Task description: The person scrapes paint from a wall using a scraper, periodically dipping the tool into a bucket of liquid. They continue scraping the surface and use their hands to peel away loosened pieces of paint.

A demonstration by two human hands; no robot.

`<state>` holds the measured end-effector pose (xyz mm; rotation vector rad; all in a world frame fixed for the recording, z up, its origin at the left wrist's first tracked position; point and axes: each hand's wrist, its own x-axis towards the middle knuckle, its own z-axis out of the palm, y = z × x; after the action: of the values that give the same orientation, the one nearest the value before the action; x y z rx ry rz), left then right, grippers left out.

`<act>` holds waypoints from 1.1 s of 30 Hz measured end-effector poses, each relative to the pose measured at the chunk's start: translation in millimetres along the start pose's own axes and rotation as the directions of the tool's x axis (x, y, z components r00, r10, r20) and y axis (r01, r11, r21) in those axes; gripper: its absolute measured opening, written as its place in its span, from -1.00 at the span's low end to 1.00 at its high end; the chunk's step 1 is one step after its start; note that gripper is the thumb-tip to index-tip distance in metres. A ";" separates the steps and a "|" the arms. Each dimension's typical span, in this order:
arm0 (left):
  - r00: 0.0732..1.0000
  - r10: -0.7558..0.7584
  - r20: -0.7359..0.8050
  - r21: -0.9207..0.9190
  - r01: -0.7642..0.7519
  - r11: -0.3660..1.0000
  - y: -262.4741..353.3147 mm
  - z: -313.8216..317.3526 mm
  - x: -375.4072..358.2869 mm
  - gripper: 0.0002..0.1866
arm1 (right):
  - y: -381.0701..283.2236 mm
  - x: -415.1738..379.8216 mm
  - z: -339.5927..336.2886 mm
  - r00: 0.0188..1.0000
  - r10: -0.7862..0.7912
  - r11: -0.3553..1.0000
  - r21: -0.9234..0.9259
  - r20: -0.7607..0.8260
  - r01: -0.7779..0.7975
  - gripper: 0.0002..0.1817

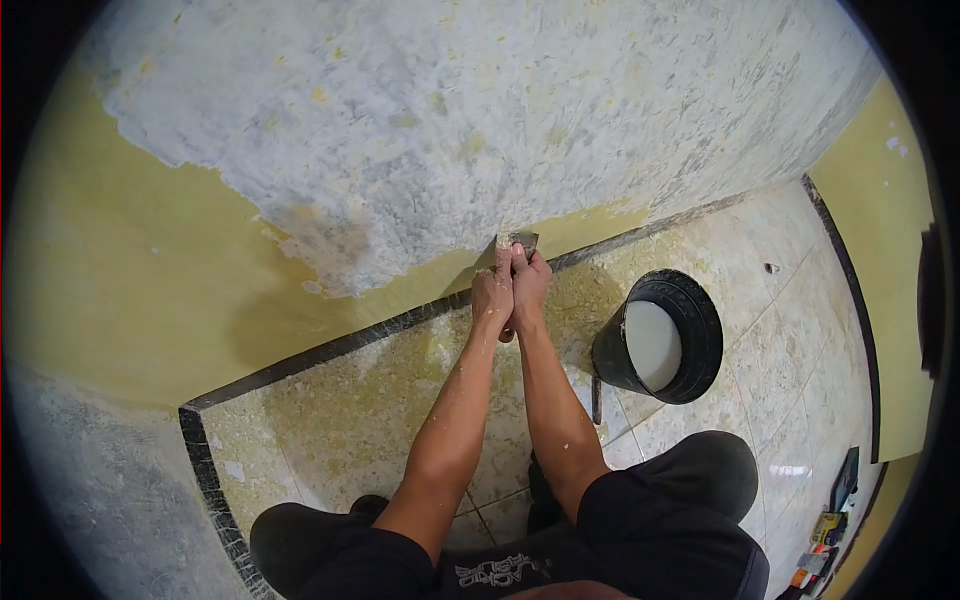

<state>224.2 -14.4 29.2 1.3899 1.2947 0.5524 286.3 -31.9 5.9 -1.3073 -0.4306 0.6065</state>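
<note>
Scraper [528,241] clasped in left hand [490,296] and right hand [532,283] could gouge the wall [400,150] or catch on the dark skirting [340,344] if angled too steeply.

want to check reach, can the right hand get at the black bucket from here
Probably yes: the black bucket stands to the right of the right hand with nothing visible between them, though that hand would first have to come off the scraper.
</note>
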 end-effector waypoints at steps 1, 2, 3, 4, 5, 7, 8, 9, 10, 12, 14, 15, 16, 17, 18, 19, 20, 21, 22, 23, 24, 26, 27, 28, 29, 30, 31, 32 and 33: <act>1.000 0.001 -0.002 0.004 -0.001 1.000 -0.3 2.7 0.1 -0.19 | 2.4 3.1 -2.2 1.000 0.002 1.000 0.005 0.000 -0.002 -0.78; 0.998 0.031 -0.055 -0.017 -0.032 0.999 -1.4 6.8 -1.4 -0.20 | 4.7 7.0 -4.6 1.000 0.007 1.000 -0.028 0.027 -0.006 -0.79; 0.993 0.057 -0.106 -0.035 -0.061 0.998 -0.4 9.8 -3.7 -0.20 | 6.9 9.6 -7.6 0.999 0.016 0.998 -0.063 0.051 -0.013 -0.79; 0.993 0.050 -0.103 -0.029 -0.054 0.998 0.5 12.2 -4.4 -0.20 | 9.5 13.0 -10.8 0.999 0.024 0.998 -0.062 0.046 -0.021 -0.79; 0.995 0.035 -0.097 -0.051 -0.040 0.998 1.5 14.2 -4.5 -0.22 | 11.9 17.8 -12.9 0.998 0.027 0.993 -0.113 0.055 -0.020 -0.79; 0.996 0.021 -0.090 -0.068 -0.027 0.997 -0.2 21.1 0.8 -0.24 | 3.2 19.1 -11.7 0.998 0.030 0.987 -0.159 0.063 -0.020 -0.79; 0.988 0.079 -0.136 -0.136 -0.097 0.986 -5.1 28.4 4.8 -0.25 | -7.3 16.0 -12.1 0.995 0.032 0.995 -0.093 0.095 -0.023 -0.79; 0.974 0.129 -0.187 -0.205 -0.167 0.964 -5.6 32.9 5.2 -0.26 | -13.7 14.5 -13.5 0.991 0.032 0.999 -0.033 0.130 -0.028 -0.80; 0.975 0.119 -0.186 -0.209 -0.158 0.965 -6.3 36.5 6.0 -0.26 | -11.1 17.9 -16.2 0.991 0.039 0.999 -0.041 0.130 -0.034 -0.80; 0.962 0.144 -0.234 -0.289 -0.210 0.934 -4.5 42.8 4.3 -0.29 | -11.2 22.9 -20.7 0.986 0.040 0.987 -0.163 0.161 -0.014 -0.81; 0.960 0.159 -0.228 -0.249 -0.216 0.944 2.7 41.0 3.4 -0.29 | -16.4 24.4 -20.9 0.982 0.038 0.995 -0.095 0.186 -0.021 -0.82; 0.958 0.175 -0.225 -0.209 -0.223 0.952 4.5 39.5 3.7 -0.29 | -21.6 23.5 -19.8 0.976 0.033 0.999 -0.026 0.213 -0.028 -0.82; 0.959 0.174 -0.226 -0.206 -0.221 0.953 7.6 38.4 5.9 -0.29 | -25.5 25.7 -18.2 0.976 0.037 0.999 -0.024 0.213 -0.032 -0.82; 0.969 0.144 -0.200 -0.216 -0.187 0.958 11.9 37.1 8.1 -0.29 | -29.9 28.5 -16.2 0.976 -0.002 1.000 -0.003 0.219 0.003 -0.82; 0.978 0.115 -0.173 -0.224 -0.153 0.963 12.9 36.8 8.7 -0.28 | -31.5 29.2 -15.9 0.974 -0.040 0.999 0.018 0.224 0.036 -0.82; 0.978 0.121 -0.172 -0.216 -0.158 0.964 11.0 38.2 8.8 -0.28 | -32.4 27.4 -15.9 0.974 -0.042 0.999 0.027 0.221 0.037 -0.82; 0.959 0.162 -0.231 -0.207 -0.211 0.955 9.3 41.6 10.6 -0.27 | -34.7 26.6 -15.8 0.975 -0.048 0.998 -0.022 0.218 0.054 -0.84; 0.937 0.199 -0.288 -0.199 -0.262 0.944 17.4 40.1 8.6 -0.25 | -38.2 27.5 -14.4 0.975 -0.052 0.995 -0.075 0.216 0.070 -0.86; 0.937 0.197 -0.287 -0.203 -0.261 0.944 23.7 38.9 9.1 -0.25 | -40.4 31.9 -13.8 0.975 -0.052 0.994 -0.079 0.216 0.071 -0.86; 0.961 0.154 -0.230 -0.205 -0.203 0.958 27.6 38.4 9.1 -0.25 | -41.2 36.4 -15.2 0.976 -0.061 0.992 -0.092 0.211 0.082 -0.86; 0.980 0.100 -0.171 -0.208 -0.135 0.969 29.2 38.0 4.2 -0.24 | -39.6 35.6 -19.8 0.976 -0.062 0.990 -0.112 0.208 0.086 -0.86; 0.983 0.085 -0.162 -0.191 -0.116 0.975 22.4 37.1 2.6 -0.25 | -30.8 32.5 -23.2 0.980 -0.061 0.989 -0.125 0.187 0.085 -0.86; 0.983 0.102 -0.156 -0.160 -0.127 0.979 24.3 34.7 5.6 -0.26 | -30.6 34.5 -18.9 0.983 -0.086 0.988 -0.113 0.162 0.105 -0.86; 0.989 0.051 -0.138 -0.090 -0.064 0.994 21.4 34.4 7.2 -0.27 | -29.8 28.5 -18.6 0.987 -0.118 0.991 -0.042 0.113 0.123 -0.86; 0.986 0.073 -0.148 -0.089 -0.087 0.992 18.9 35.8 8.9 -0.27 | -30.9 28.6 -18.6 0.983 -0.138 0.989 -0.028 0.117 0.142 -0.86; 0.984 0.089 -0.154 -0.073 -0.101 0.992 19.3 37.1 5.6 -0.26 | -31.4 28.0 -20.7 0.985 -0.106 0.993 -0.033 0.134 0.112 -0.85; 0.982 0.103 -0.156 -0.051 -0.112 0.992 19.7 38.6 6.1 -0.24 | -30.2 30.0 -21.5 0.987 -0.070 0.996 -0.038 0.144 0.077 -0.85; 0.975 0.137 -0.175 -0.063 -0.149 0.987 19.2 42.5 8.1 -0.23 | -27.2 32.6 -23.3 0.988 -0.022 0.999 0.027 0.152 0.018 -0.85; 0.978 0.129 -0.167 -0.057 -0.140 0.989 20.2 40.8 8.1 -0.23 | -27.0 32.8 -23.4 0.990 -0.011 1.000 0.026 0.143 0.008 -0.85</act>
<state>270.0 -18.9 33.0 1.4056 1.3045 0.8093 330.5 -32.7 25.7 -1.2412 -0.5445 0.6980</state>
